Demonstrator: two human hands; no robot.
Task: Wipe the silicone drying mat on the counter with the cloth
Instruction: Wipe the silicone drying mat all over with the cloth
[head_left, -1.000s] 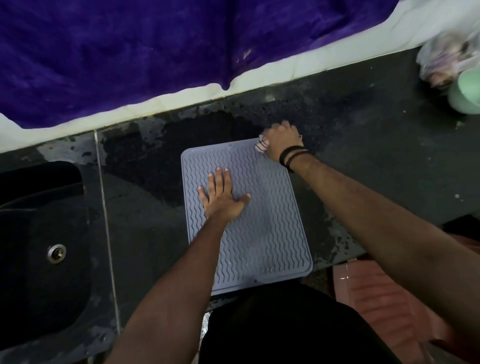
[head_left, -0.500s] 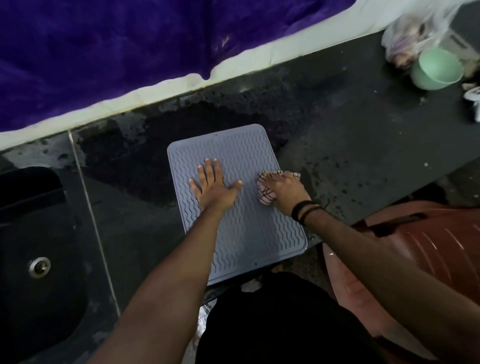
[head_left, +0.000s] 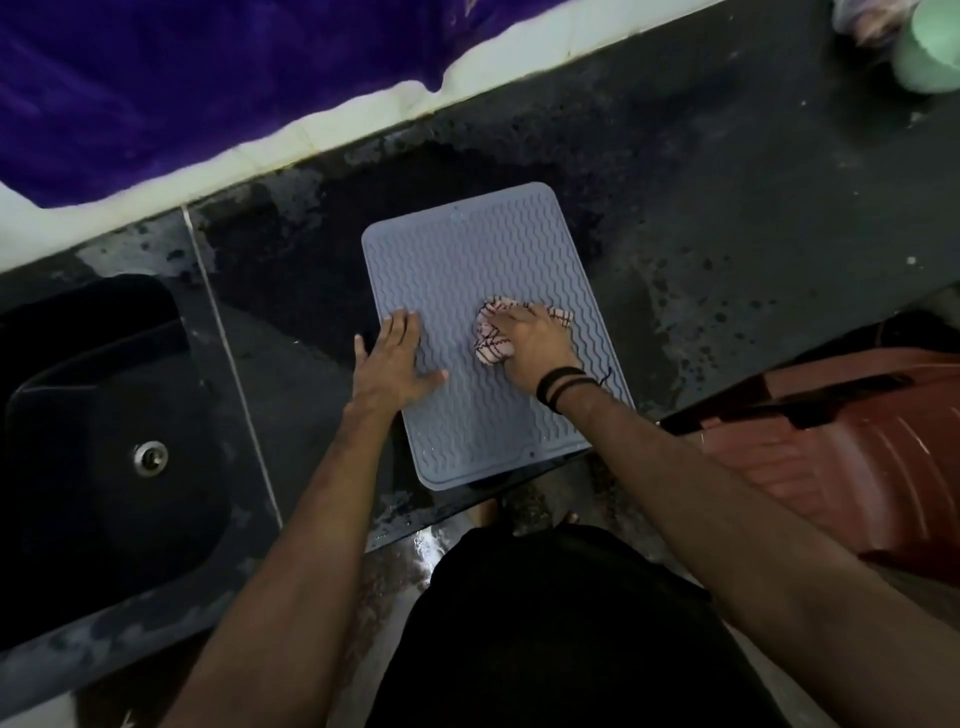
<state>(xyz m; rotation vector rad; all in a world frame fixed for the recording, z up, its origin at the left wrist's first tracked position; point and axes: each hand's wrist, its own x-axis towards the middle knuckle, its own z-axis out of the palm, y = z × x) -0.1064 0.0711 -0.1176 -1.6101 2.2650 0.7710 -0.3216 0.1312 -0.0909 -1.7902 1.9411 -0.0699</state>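
Two hands are at work on the grey-blue, wave-ribbed silicone drying mat (head_left: 483, 270), which lies on the dark speckled stone table (head_left: 727, 218) with its near end at, and seemingly a little past, the table's front edge. The left hand (head_left: 389, 361) lies flat, fingers straight, pressing the mat's left side, its outer fingers over the mat's left edge. The right hand (head_left: 530, 340) is curled over the bunched white cloth with dark red checks (head_left: 491, 338) and presses it onto the middle of the mat, towards its right side.

The main risk, as I judge it, is the mat sliding. The table around it shows wet patches, and a hard stroke towards the front edge could push the mat further off. The flat left hand guards against this; if it lifts, the mat may skid or buckle. The cloth is balled up, so it meets only a narrow strip and may skip the grooves. A wide sweep to the left could carry the mat towards the black sink (head_left: 104, 441) at the table's left.

Much of the cloth is hidden under the right hand. Whether the mat's near end truly overhangs is hard to tell in the dim light, as is any dirt or water on it. At the table's far right corner a pale green round vessel (head_left: 930, 47) is cut off by the frame.
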